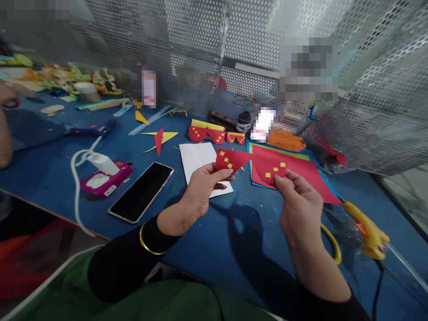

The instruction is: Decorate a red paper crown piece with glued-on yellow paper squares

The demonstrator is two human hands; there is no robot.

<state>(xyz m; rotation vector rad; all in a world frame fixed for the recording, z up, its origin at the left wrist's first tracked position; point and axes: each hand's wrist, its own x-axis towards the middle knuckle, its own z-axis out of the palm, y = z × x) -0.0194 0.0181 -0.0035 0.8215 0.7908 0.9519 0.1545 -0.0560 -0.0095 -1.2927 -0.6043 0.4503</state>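
Observation:
A pair of red paper glasses [241,157] with small yellow squares on both halves is stretched between my hands above the table. My left hand [203,189] pinches its left end between thumb and fingers. At the lower right corner, my right hand [299,200] grips it the same way. Behind it on the table lie a sheet of white paper [197,156] and a stack of coloured paper [309,174] with red on top. Farther back stand similar larger red and yellow paper glasses [207,133] and a smaller pair [236,137].
A black-screened phone [142,191] and a magenta power socket [107,178] with a white plug lie left. A yellow glue gun [366,229] rests right, a blue glue gun [95,130] far left. Perforated metal mesh [194,40] closes off the back. Another person's arm [5,129] shows at left.

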